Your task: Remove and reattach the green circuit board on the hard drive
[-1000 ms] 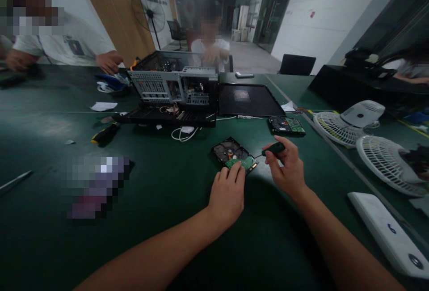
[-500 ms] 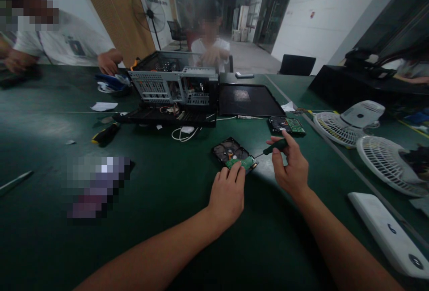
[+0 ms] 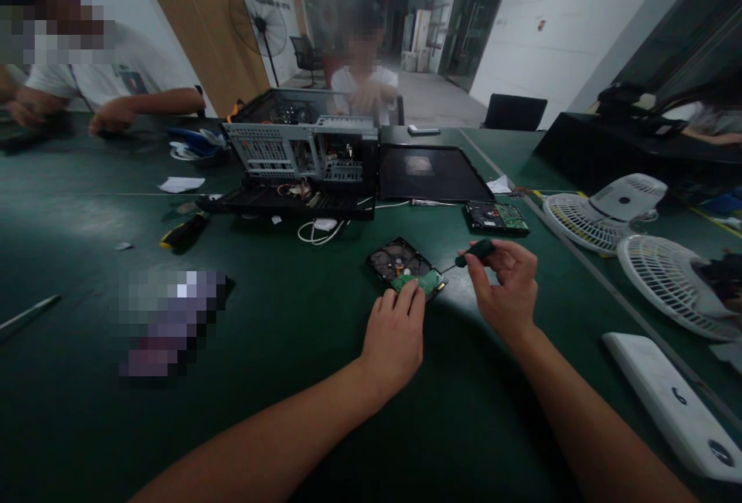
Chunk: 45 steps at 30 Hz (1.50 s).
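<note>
A hard drive (image 3: 387, 262) with a green circuit board (image 3: 427, 281) at its near right side lies on the green table. My left hand (image 3: 396, 331) presses its fingers on the board's near edge and steadies the drive. In my right hand (image 3: 510, 287) is a dark green screwdriver (image 3: 476, 253), held by the handle between thumb and fingers. The shaft slants down to the left, its tip at the right end of the board. Whether the tip sits in a screw is too small to tell.
An open computer case (image 3: 301, 151) stands beyond, beside its black side panel (image 3: 432, 172). A second hard drive (image 3: 497, 218) lies right of centre. White fans (image 3: 585, 221) and a white device (image 3: 672, 402) are at right; a yellow-black screwdriver (image 3: 184, 232) lies left. Several people sit around.
My right hand's fingers have curled in and shifted round the screwdriver handle, while the tip stays at the board. My left hand is unmoved. At left, a person's hand has moved further left.
</note>
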{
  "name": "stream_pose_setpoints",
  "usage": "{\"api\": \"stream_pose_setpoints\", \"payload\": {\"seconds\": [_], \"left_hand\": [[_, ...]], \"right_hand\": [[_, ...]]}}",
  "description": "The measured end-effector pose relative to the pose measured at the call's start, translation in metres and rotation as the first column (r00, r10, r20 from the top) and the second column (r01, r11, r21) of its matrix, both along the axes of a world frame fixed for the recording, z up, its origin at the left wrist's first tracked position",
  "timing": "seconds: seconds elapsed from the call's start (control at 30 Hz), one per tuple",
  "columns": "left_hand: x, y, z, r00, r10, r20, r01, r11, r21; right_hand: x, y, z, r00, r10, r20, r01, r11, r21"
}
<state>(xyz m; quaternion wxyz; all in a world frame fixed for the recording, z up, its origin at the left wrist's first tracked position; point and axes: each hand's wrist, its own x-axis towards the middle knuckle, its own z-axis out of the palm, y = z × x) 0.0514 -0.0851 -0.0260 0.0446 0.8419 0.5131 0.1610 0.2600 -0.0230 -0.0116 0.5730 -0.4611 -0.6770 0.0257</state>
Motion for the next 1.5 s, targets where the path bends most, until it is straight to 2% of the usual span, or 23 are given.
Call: {"api": "stream_pose_setpoints", "payload": {"seconds": [0.17, 0.33, 0.6, 0.9, 1.13, 1.33, 1.5], "left_hand": [[0.001, 0.0, -0.001, 1.0, 0.008, 0.006, -0.008, 1.0, 0.006], [0.0, 0.0, -0.002, 1.0, 0.006, 0.003, -0.006, 1.0, 0.0], [0.0, 0.0, 0.0, 1.0, 0.004, 0.002, -0.003, 1.0, -0.015], [0.0, 0.0, 0.0, 1.0, 0.002, 0.02, -0.002, 1.0, -0.004], [0.0, 0.0, -0.001, 1.0, 0.007, 0.007, -0.007, 1.0, 0.002], [0.0, 0.0, -0.001, 1.0, 0.007, 0.012, -0.008, 1.0, 0.017], [-0.001, 0.0, 0.0, 1.0, 0.0, 0.023, 0.0, 1.0, -0.002]], "right_hand": [[0.005, 0.001, -0.002, 0.994, -0.074, 0.086, 0.073, 0.997, 0.014], [0.003, -0.004, 0.009, 0.967, -0.173, 0.189, 0.162, 0.984, 0.073], [0.003, -0.008, 0.018, 0.953, -0.131, 0.275, 0.111, 0.99, 0.088], [0.003, -0.006, 0.018, 0.956, -0.163, 0.244, 0.14, 0.984, 0.105], [-0.004, -0.007, 0.013, 0.983, -0.02, 0.18, 0.02, 1.0, 0.003], [-0.004, -0.003, 0.004, 0.995, -0.09, 0.035, 0.09, 0.996, 0.023], [-0.002, -0.003, 0.003, 0.988, -0.138, 0.071, 0.135, 0.99, 0.05]]}}
